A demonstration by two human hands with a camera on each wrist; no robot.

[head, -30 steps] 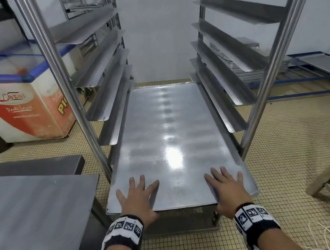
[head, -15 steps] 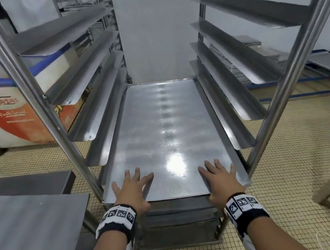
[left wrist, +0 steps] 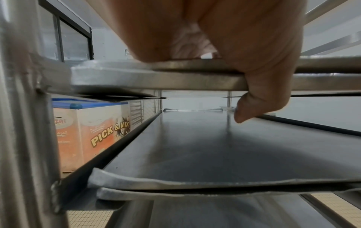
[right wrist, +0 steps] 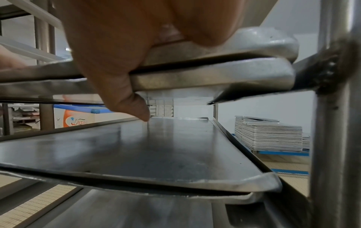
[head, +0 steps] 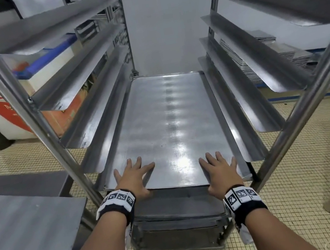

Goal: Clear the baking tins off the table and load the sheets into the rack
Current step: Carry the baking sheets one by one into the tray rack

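- Your left hand [head: 134,177] and right hand [head: 220,168] both lie palm-down on the near end of the top baking sheet [head: 166,124], fingers spread flat over it; the wrist views show each thumb hooked under the front edge, so each hand is grasping the sheets rather than only pressing on them
- In the wrist views two sheets sit stacked in your grip; the one beneath [right wrist: 205,80] rides on the rack's angle runners [head: 229,126], so judge them as one load
- The sheets sit low in the rack [head: 23,101], almost fully in, with the near edge just about level with the front posts
- To finish well, push evenly with both palms so the stack stays square between the runners, and keep it level so a corner does not dip off its ledge
- Ease your thumbs out before the front edge reaches the posts, as they hang close over the loaded shelf below [left wrist: 215,146]
- The top sheet is a flat, dull-silver rectangle with faint crosswise bands, a bright glare patch near your right hand and rolled, rounded corners
- More sheets lie stacked on a low blue stand [right wrist: 269,135] to the right, and part of a steel table [head: 25,237] shows at your left
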